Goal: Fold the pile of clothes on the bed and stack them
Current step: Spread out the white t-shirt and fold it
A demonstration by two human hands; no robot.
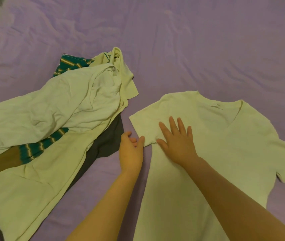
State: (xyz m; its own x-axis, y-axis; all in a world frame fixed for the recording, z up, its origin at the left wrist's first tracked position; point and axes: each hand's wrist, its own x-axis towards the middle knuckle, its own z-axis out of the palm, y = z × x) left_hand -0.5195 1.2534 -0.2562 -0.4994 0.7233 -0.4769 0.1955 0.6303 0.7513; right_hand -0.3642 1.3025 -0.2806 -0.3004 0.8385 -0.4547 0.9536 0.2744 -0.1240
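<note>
A bedroom in a home is shown. Nearly the whole view is filled by a bed (190, 40) covered with a wrinkled lilac sheet. Household laundry is spread on it: a pale T-shirt (225, 145) laid flat toward the near right, and a loose pile of clothes (51, 110) toward the left edge, with a teal striped garment (34, 150) mixed in.

The wrinkly cloth bed sheet (190, 40) is purple. On it lie a pale yellow T-shirt (225, 145), a white shirt (51, 105), a teal striped top (39, 150) and dark grey cloth (107, 141).
</note>
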